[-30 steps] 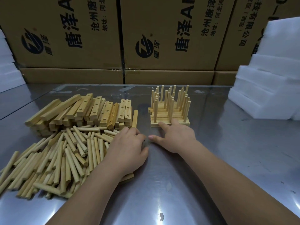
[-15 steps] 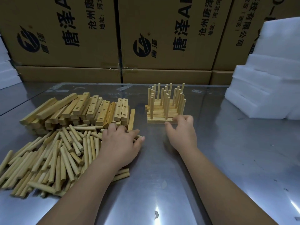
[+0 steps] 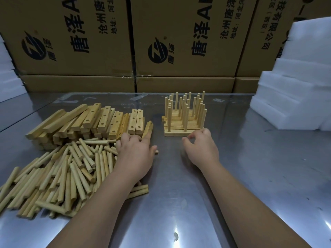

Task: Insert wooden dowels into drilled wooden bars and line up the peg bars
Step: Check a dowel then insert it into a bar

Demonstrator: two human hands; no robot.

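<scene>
Left grip (image 3: 136,154) rests on the dowels (image 3: 59,172) at 9 o'clock, forefinger on a drilled bar (image 3: 148,128), likely fetching it; whether it pinches anything I cannot tell. Right grip (image 3: 200,147), loosely spread and empty, sits just beside the peg bars (image 3: 176,133) at 12 o'clock.

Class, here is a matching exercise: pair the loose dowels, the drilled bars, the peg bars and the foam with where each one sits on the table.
Things:
1. loose dowels
2. drilled bars
3. peg bars
4. foam

Places:
A. stacked at the right edge
B. centre back, pegs upright
C. heaped at front left
D. piled at back left, behind the heap

Pairs: 1-C, 2-D, 3-B, 4-A
</scene>
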